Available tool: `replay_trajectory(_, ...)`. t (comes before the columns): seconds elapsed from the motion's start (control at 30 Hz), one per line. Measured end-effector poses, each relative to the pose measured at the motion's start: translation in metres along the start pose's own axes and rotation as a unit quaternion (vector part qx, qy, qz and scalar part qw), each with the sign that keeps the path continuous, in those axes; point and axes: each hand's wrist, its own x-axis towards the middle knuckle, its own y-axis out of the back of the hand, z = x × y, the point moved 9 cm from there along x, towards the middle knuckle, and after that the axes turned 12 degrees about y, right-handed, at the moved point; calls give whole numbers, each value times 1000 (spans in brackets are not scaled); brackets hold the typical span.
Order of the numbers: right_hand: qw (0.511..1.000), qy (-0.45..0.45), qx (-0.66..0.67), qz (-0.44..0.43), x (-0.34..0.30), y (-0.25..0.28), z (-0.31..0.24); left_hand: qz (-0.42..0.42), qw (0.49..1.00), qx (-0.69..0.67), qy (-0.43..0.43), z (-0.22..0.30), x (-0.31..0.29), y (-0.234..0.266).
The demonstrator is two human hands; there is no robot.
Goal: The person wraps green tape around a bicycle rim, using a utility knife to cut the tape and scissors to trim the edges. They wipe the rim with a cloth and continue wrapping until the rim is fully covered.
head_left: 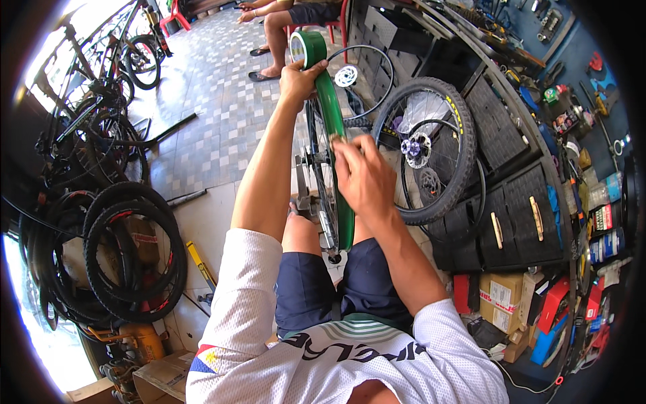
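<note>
A bicycle wheel [315, 145] stands upright between my knees, seen nearly edge-on. Shiny green tape [330, 101] runs along its rim toward me from a wide green tape roll [313, 48] at the far end. My left hand [298, 84] is closed on that roll, arm stretched out. Nearer to me, my right hand [363, 172] is bent over the tape strip with its fingers curled. Its thumb and fingertips meet at the tape's surface, around a small brownish bit that I cannot make out.
On the right, a knobby-tired wheel [464, 141] leans against dark drawers [498, 209] below a tool-covered bench. Loose tires [134, 249] hang at left, near parked bicycles [114, 87]. A person [276, 34] sits on a red chair beyond the wheel. Boxes [501, 296] stand lower right.
</note>
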Motion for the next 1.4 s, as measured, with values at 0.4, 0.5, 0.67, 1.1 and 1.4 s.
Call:
replay_trajectory(0.4, 994, -14, -46, -101, 110, -46, 59, 2, 999, -21, -39, 3, -24, -8)
replay_trajectory(0.5, 995, -17, -31, -90, 77, -41, 39, 8, 999, -27, -24, 0, -26, 2)
replay_trajectory(0.67, 1000, 4, -3, 6, -53, 0, -7, 12, 1000, -17, -21, 9, -23, -1)
replay_trajectory(1.1, 997, -18, 39, 57, -9, -5, 11, 50, 983, 0, -176, 2, -119, -6)
replay_trajectory(1.4, 993, 66, 99, 12, -125, -6, -7, 62, 945, 152, -284, -78, -249, -9)
